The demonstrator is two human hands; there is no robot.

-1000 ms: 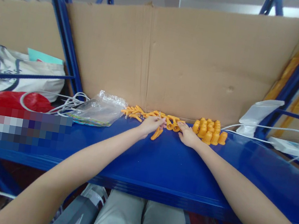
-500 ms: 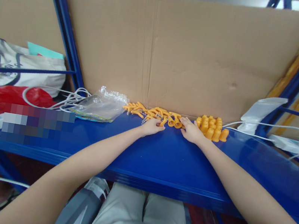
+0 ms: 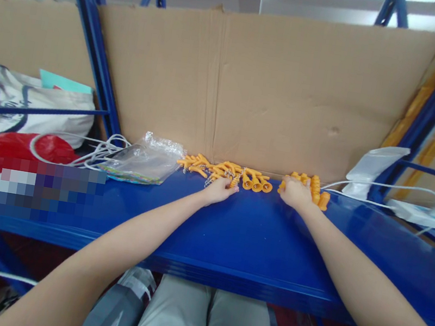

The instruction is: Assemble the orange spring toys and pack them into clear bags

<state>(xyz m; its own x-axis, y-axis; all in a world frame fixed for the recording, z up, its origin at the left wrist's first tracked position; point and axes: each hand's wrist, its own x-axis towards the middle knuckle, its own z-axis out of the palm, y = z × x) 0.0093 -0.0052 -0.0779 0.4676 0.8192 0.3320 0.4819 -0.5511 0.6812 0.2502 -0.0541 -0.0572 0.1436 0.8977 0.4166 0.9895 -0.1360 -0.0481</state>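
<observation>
My left hand (image 3: 219, 191) is closed in a pinch on a small ridged orange piece (image 3: 235, 181). Just behind it lies a pile of orange branch-like pieces (image 3: 200, 165) with small metal chains. Several orange horn-shaped pieces (image 3: 257, 184), their flared ends toward me, lie between my hands. My right hand (image 3: 296, 193) is at the left side of a cluster of orange cup-shaped pieces (image 3: 316, 188), its fingers curled around one at the cluster's edge. The hand hides part of that cup and some of its neighbours.
Clear plastic bags (image 3: 146, 158) lie left of the pile, beside coiled white cables (image 3: 108, 148). A red bag (image 3: 50, 149) and a white tote bag (image 3: 52, 109) are farther left. Cardboard (image 3: 286, 91) walls off the back of the blue table (image 3: 225, 241). A power strip (image 3: 426, 214) lies at the right.
My right hand has moved right, from the horn-shaped pieces to the cup-shaped ones, and its fingers have curled in. Another horn-shaped piece now shows fully. My left hand keeps its pinch.
</observation>
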